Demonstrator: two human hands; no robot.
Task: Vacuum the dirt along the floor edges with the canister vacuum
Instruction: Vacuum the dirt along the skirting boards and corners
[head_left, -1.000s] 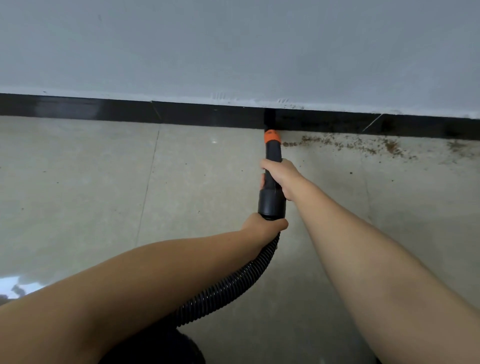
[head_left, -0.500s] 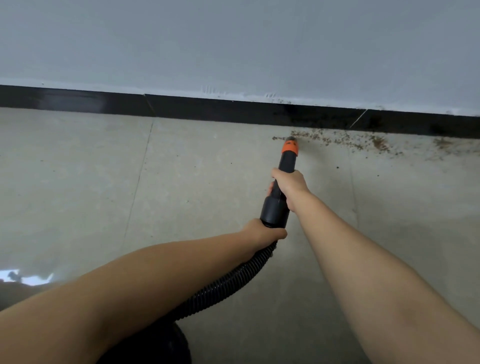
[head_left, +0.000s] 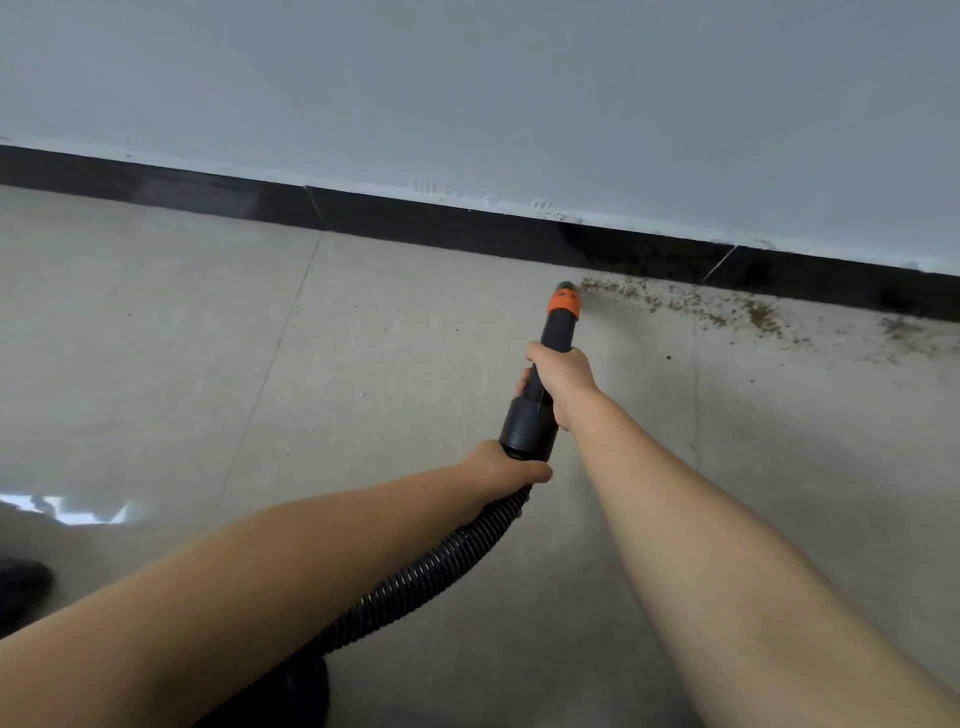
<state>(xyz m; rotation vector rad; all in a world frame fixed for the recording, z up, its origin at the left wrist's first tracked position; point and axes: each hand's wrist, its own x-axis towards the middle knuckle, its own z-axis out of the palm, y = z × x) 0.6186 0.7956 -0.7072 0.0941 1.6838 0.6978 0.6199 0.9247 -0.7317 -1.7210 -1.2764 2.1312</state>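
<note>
A black vacuum nozzle (head_left: 557, 332) with an orange collar points at the floor edge, its tip at the left end of a trail of brown dirt (head_left: 727, 312). My right hand (head_left: 561, 376) grips the nozzle tube just behind the collar. My left hand (head_left: 501, 467) grips the ribbed black hose (head_left: 431, 577) where it joins the wide black cuff. The hose runs down to the dark canister (head_left: 291, 696) at the bottom, mostly hidden under my left arm.
A black skirting board (head_left: 415, 223) runs along the grey wall (head_left: 467, 93). Beige floor tiles (head_left: 156, 338) stretch left. More dirt smudges (head_left: 904, 332) lie at the far right. A dark object (head_left: 21, 582) sits at the left edge.
The nozzle tip has swung right along the skirting and reached the start of the dirt trail. The view has tilted, so the skirting now slants down to the right.
</note>
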